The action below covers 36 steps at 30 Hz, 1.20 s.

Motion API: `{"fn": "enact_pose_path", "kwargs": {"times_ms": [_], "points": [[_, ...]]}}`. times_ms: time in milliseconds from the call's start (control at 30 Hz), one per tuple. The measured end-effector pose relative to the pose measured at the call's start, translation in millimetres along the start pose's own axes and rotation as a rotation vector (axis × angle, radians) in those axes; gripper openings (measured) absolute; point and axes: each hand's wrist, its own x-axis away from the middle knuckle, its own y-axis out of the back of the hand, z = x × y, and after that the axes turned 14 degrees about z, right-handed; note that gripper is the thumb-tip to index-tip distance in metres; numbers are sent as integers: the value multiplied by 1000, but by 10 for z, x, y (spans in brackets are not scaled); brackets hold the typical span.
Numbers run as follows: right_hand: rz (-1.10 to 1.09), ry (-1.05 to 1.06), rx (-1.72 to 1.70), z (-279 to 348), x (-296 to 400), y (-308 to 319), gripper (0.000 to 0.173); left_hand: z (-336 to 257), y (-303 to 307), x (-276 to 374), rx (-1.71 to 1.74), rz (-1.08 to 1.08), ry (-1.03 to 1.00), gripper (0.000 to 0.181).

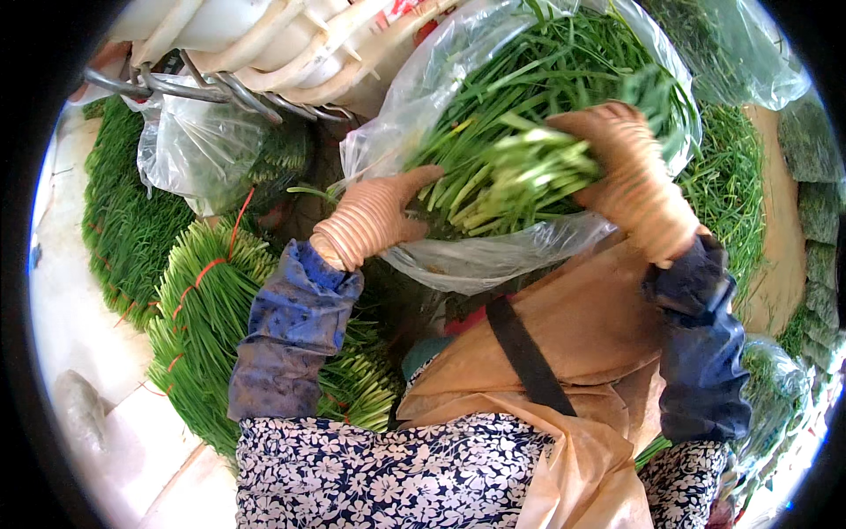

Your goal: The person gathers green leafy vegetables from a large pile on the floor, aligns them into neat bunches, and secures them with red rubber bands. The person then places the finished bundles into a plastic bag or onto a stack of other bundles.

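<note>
A clear plastic bag [410,125], its mouth spread wide, is filled with long leafy greens [529,73] that look like Chinese chives. My right hand [621,178], in a tan ribbed glove, grips a bunch of the greens [529,172] above the bag's near side. The pale cut stem ends point toward me and are blurred by motion. At the bag's left rim, my left hand [380,215], gloved the same way, has thumb and fingers apart with nothing visible between them. Its fingertips are close to the stems; whether they touch cannot be made out.
Chive bundles with red ties [205,291] stand at my left. Another bundle [125,211] lies beyond, beside a filled plastic bag [205,139]. White ribbed plastic containers [284,40] with a metal chain [192,89] are at upper left. Loose greens [727,192] lie right, near stacked bundles [819,264].
</note>
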Motion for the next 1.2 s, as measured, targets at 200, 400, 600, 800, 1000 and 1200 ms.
{"fn": "enact_pose_path", "kwargs": {"times_ms": [200,400,600,800,1000,1200], "points": [[-255,-188,-917,-353,354,51,67,-377,121,127,-345,-111,11,84],[-335,-138,-749,-71,203,134,55,-940,-46,-247,290,-334,-355,87],[53,-141,-170,55,378,-62,104,-1042,-451,-719,1319,-72,-851,76],[-51,-16,-229,18,605,-190,118,-1165,-317,-596,983,-156,-800,75],[-354,83,-800,-196,554,265,112,-1774,146,-410,624,-228,-902,72],[-504,392,-1965,24,891,1072,74,-2731,935,54,228,-296,-972,40]]}}
